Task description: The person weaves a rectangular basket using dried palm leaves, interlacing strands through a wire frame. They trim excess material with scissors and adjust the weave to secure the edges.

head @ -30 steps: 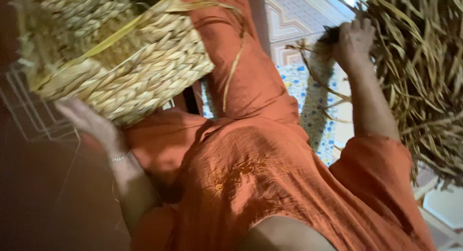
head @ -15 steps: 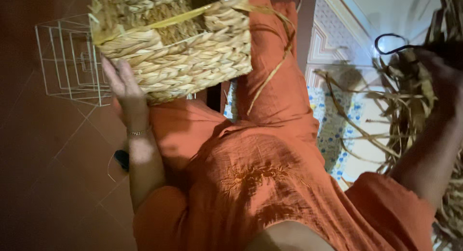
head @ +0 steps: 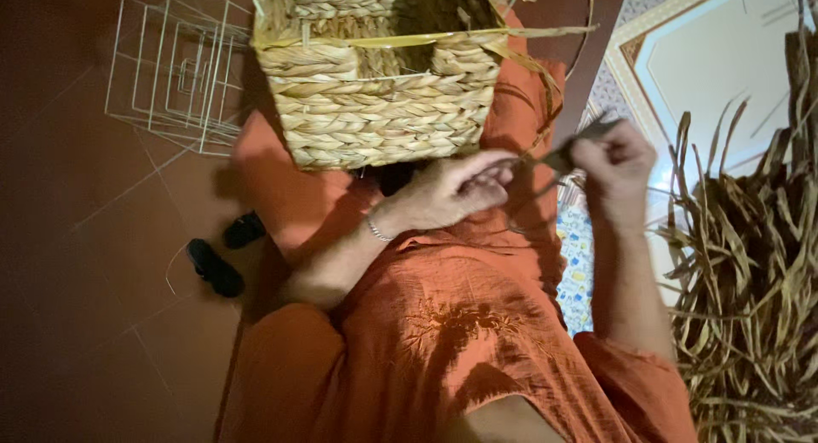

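Note:
A square woven straw basket [head: 379,94] rests on my lap, over my orange garment [head: 460,324]. My left hand [head: 456,190], with a bracelet at the wrist, sits just below the basket's near wall and pinches one end of a dark dried leaf strip [head: 558,158]. My right hand [head: 618,166] grips the same strip at its other end, to the right of the basket. The two hands are close together, with the strip stretched between them. Loose yellowish strands [head: 528,55] hang from the basket's rim.
A large heap of dried leaf strips [head: 750,264] lies at the right. A white wire frame [head: 175,72] stands on the brown tiled floor at upper left. Dark sandals [head: 217,256] lie left of my leg. A patterned mat [head: 716,60] lies at upper right.
My right hand has come in from the leaf heap with a strip. My left hand has left the basket's side and taken the strip's other end. The view has shifted down the basket.

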